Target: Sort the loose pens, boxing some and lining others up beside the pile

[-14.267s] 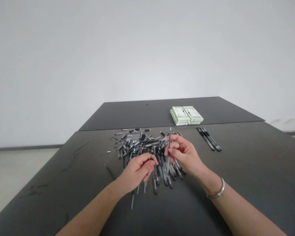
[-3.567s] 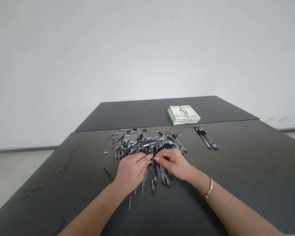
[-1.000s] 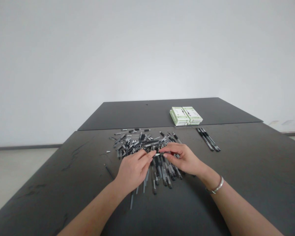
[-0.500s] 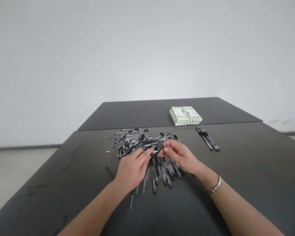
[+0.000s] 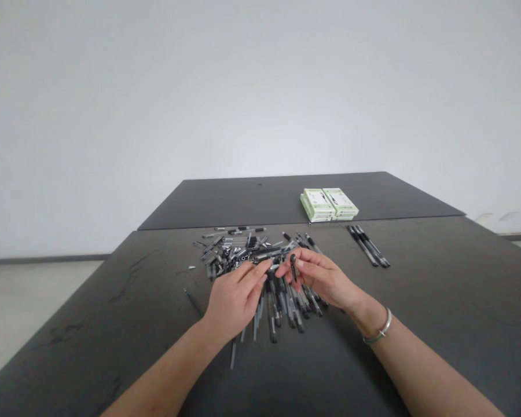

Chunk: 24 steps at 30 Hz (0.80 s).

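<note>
My left hand (image 5: 237, 292) is closed above the pile of pen parts, its fingers pinching a pen. Only the pen's pale tip (image 5: 275, 267) shows past the fingertips; its barrel is hidden by the hand. Close by on the right, my right hand (image 5: 319, 275) grips a small black pen cap (image 5: 293, 265) between thumb and fingers, with the cap tilted near upright. The cap and the pen tip are apart. Beneath both hands spreads a heap of clear pen barrels (image 5: 292, 307), refills (image 5: 233, 352), black caps and silvery tips.
Several assembled pens (image 5: 369, 246) lie side by side on the right of the dark table (image 5: 438, 301). White and green boxes (image 5: 330, 204) are stacked at the back. One loose pen tip (image 5: 191, 267) and a thin dark piece (image 5: 193, 302) lie left of the heap.
My right hand has turned the black cap more upright, so it shows more clearly. My left hand has hardly moved.
</note>
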Motion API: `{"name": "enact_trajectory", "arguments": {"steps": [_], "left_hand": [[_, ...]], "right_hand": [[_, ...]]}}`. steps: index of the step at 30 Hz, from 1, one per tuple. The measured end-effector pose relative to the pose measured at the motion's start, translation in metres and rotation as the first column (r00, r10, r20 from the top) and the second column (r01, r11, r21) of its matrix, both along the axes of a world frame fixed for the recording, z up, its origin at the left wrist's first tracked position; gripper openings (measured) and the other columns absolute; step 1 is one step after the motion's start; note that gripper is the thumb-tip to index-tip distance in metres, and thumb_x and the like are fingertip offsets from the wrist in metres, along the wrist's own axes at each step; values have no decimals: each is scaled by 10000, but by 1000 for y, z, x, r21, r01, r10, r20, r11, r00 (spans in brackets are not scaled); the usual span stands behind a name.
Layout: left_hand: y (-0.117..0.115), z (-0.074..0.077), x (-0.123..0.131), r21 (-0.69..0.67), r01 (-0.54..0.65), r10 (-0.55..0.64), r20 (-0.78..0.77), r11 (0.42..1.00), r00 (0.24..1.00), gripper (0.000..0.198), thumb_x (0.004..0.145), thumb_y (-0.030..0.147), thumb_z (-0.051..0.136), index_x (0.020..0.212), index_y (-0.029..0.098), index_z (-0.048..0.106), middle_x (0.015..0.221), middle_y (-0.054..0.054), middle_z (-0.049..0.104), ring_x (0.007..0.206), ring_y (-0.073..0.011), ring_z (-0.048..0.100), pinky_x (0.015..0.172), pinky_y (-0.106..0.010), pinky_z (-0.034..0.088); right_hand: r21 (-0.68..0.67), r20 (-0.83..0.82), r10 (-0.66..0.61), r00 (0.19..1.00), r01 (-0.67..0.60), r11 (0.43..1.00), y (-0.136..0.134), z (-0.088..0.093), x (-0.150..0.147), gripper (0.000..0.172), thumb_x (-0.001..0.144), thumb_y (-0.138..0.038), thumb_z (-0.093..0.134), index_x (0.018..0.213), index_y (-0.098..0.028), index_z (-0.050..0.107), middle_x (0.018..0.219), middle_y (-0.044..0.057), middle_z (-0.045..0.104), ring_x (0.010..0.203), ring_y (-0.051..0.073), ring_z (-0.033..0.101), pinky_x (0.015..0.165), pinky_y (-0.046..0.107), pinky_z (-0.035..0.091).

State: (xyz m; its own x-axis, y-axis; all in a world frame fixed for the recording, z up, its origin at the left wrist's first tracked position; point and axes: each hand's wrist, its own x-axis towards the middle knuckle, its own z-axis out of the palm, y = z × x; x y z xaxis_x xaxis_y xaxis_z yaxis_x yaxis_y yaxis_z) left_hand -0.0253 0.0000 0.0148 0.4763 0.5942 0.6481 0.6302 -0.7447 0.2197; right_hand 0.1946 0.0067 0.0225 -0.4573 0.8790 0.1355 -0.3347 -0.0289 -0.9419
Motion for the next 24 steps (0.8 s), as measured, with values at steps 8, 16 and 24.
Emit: {"name": "enact_trajectory", "arguments": {"steps": [8,16,24], "left_hand": [[0,1,1,10,6,-5,-19,1000,1000,305,977,201,449,1241,177,599,864,-45,651,714,-137,626,641,-233,490],[0,1,1,17,4,-3,-31,1000,1000,307,977,209,443,1231,170,611,870,-48,659,716,-136,639,641,-234,510],[1,2,1,29,17,-16,-50,999,999,303,974,204,447,1216,153,622,863,-51,669,718,-149,655,630,-250,523]], "right_hand": [[66,-9,-261,965,261,963,5,-10,-2,192,828,-341,705,885,-185,609,592,-47,587,436,62,463,424,188,380],[113,37,-234,971,229,967,3,-10,-2,190,818,-315,720,935,-177,662,748,28,726,559,83,599,511,192,489],[144,102,-184,978,169,975,-2,-4,-7,190,816,-281,722,972,-178,693,809,33,747,636,87,653,566,185,526]]}}
